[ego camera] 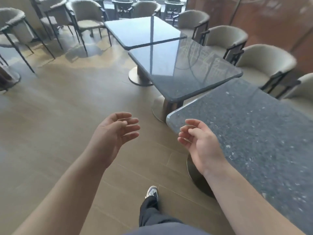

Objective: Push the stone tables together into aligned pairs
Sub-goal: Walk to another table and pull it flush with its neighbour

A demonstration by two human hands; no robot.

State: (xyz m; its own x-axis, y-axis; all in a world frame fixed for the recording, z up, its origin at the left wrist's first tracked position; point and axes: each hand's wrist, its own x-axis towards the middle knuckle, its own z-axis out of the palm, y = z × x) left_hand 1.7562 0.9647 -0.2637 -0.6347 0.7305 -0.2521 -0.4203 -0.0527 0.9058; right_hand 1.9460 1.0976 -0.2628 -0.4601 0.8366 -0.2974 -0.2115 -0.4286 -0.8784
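Both hands hang in the air holding nothing, fingers loosely curled and palms turned toward each other. The left hand [116,131] is over the tan plank floor [67,116], and the right hand [199,141] is over the rounded near corner of the nearest stone counter [262,133], a speckled grey slab on a round metal pedestal base. Beyond it stands a middle stone counter [186,68], glossy and dark, its corner just beside the nearest one though their edges sit at different angles. The far stone counter [144,31] meets the middle one edge to edge, shifted to the left. Beige upholstered armchairs [264,65] line the right side and the back of the room. A sneakered foot [152,192] steps forward between the arms.
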